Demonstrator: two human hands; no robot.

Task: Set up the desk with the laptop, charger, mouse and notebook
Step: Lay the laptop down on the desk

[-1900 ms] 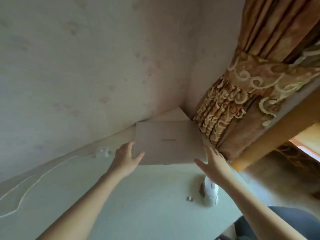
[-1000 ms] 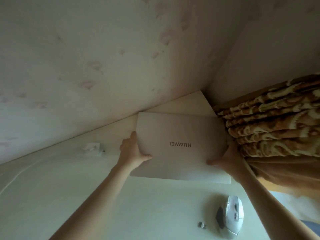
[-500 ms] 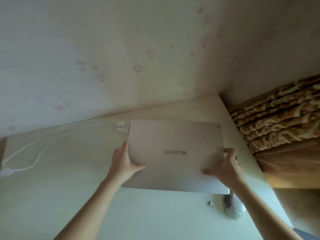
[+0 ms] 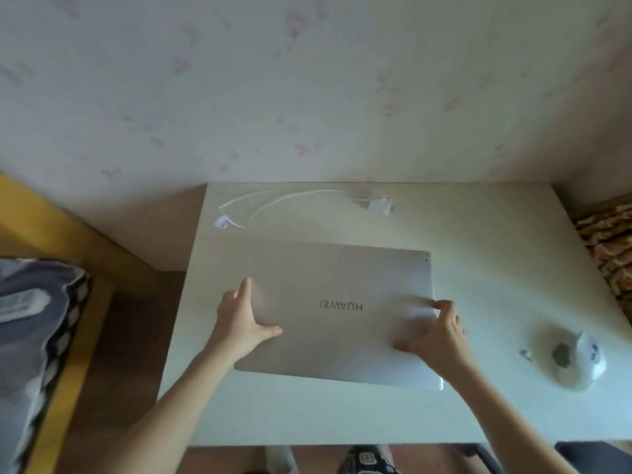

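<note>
A closed silver laptop (image 4: 338,313) lies flat in the middle of the white desk (image 4: 496,268), its logo upside down to me. My left hand (image 4: 241,319) grips its left edge, thumb on the lid. My right hand (image 4: 436,336) grips the right edge near the front corner. A white charger (image 4: 379,204) with its looped cable (image 4: 273,203) lies behind the laptop by the wall. A white mouse (image 4: 578,362) sits at the desk's right side, blurred, with a small dongle (image 4: 525,354) beside it. No notebook is in view.
The desk stands against a pale patterned wall (image 4: 307,97). A bed with a yellow frame (image 4: 61,336) and a grey patterned pillow (image 4: 30,330) is on the left. A brown patterned curtain (image 4: 612,248) hangs at the right edge.
The laptop, held in both hands, has come from the back right corner toward the desk's middle and now lies flat. My view has tilted down and turned left, so the bed shows.
</note>
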